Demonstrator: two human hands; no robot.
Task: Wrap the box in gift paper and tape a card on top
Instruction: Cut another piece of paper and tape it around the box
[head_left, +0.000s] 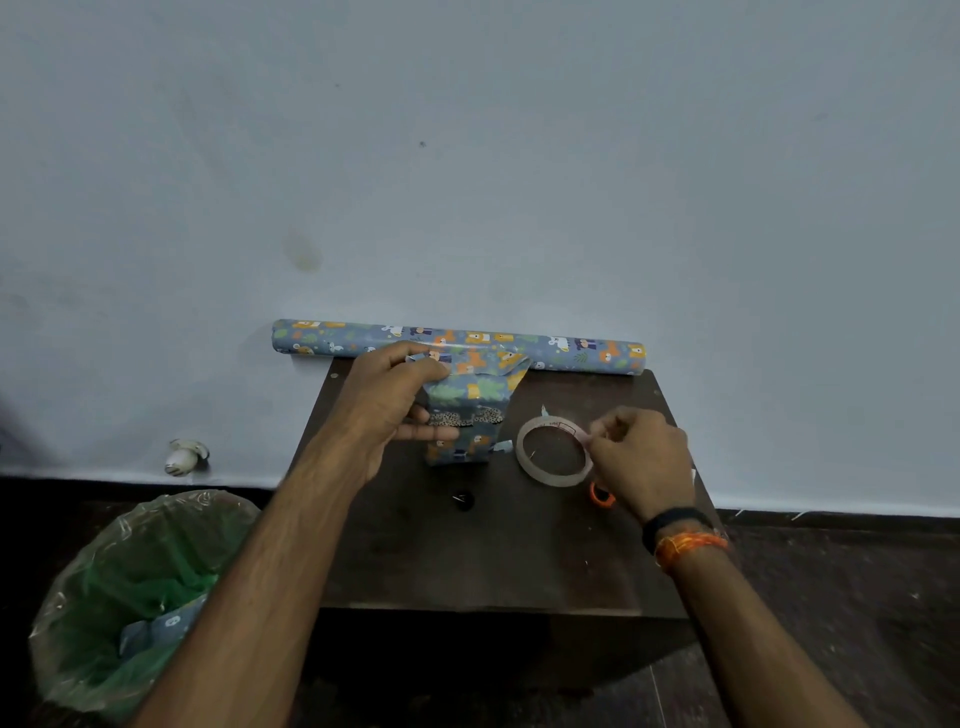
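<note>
A box (470, 415) covered in blue animal-print gift paper stands upright on the small dark table (498, 551). My left hand (387, 405) grips its left side, the thumb holding down the folded paper flap at the top. A roll of clear tape (554, 451) lies flat just right of the box. My right hand (641, 457) pinches the roll's rim on its right side. No card is visible.
A long roll of the same gift paper (571, 349) lies along the table's far edge against the wall. Orange scissor handles (601, 494) peek out under my right hand. A bin with a green liner (130, 597) holding paper scraps stands on the floor at left.
</note>
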